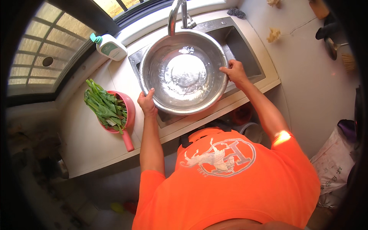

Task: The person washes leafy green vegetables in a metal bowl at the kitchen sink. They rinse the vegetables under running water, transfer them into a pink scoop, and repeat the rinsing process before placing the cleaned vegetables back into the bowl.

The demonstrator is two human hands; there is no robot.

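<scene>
A large stainless steel basin (156,92) with clear, rippling water inside sits over the double sink (247,54). My left hand (147,104) grips its rim at the lower left, thumb on top. On the right side of the rim, my right hand (235,73) has hold with thumb over the edge and fingers outside. The chrome faucet (173,20) arches over the basin's far rim. To the left stands a pink plastic dipper (130,112) with a handle, filled with leafy green vegetables (107,106).
A white pump bottle (113,49) with a green top stands near the window (49,57). A steel wool scrubber (236,13) lies at the counter's back corner. A ladle (331,49) and a brush (348,61) hang along the right wall. A printed sack (333,164) stands at lower right.
</scene>
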